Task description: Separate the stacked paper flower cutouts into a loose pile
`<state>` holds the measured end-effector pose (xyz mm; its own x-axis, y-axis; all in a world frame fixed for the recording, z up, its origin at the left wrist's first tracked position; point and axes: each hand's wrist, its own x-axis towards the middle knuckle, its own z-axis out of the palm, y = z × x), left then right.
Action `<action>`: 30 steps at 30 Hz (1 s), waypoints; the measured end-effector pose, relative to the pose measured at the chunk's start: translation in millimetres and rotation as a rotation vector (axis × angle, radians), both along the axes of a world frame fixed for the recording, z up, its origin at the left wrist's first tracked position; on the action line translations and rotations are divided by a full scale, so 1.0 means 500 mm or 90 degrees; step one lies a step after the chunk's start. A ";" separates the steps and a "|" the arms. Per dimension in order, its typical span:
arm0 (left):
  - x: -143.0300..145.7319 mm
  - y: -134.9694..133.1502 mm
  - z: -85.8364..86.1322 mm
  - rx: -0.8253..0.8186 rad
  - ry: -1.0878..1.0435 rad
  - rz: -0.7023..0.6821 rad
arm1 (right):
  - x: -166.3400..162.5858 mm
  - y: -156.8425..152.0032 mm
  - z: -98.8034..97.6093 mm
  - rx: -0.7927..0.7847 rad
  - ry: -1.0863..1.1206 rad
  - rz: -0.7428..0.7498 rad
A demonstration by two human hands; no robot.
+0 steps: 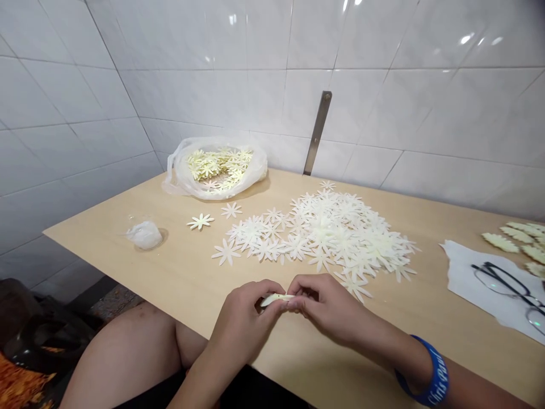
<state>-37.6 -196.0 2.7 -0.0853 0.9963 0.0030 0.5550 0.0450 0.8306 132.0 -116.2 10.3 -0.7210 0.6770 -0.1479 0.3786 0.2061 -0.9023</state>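
Wooden table (179, 272), pale flower cutout (276, 299) pinched between left hand (242, 318) and right hand (326, 307) fingertips.

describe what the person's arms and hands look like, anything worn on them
Both hands are bare, no gloves or rings visible, and both forearms are uncovered with no sleeves in view. The left hand has nothing on its wrist. The right hand has a blue wristband with white lettering, partly legible.

Blue wristband (426, 379): white lettering, partly readable, "Chris paul".
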 end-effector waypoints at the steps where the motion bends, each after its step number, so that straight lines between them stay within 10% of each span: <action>1: -0.001 -0.002 0.000 -0.009 -0.019 -0.002 | -0.001 0.000 -0.003 -0.043 0.031 -0.013; 13: -0.013 -0.003 -0.017 -0.014 -0.138 0.041 | -0.005 0.001 -0.025 -0.178 0.175 -0.063; 30: -0.011 -0.006 0.000 -0.034 -0.231 -0.040 | -0.004 -0.007 -0.017 -0.034 0.089 -0.037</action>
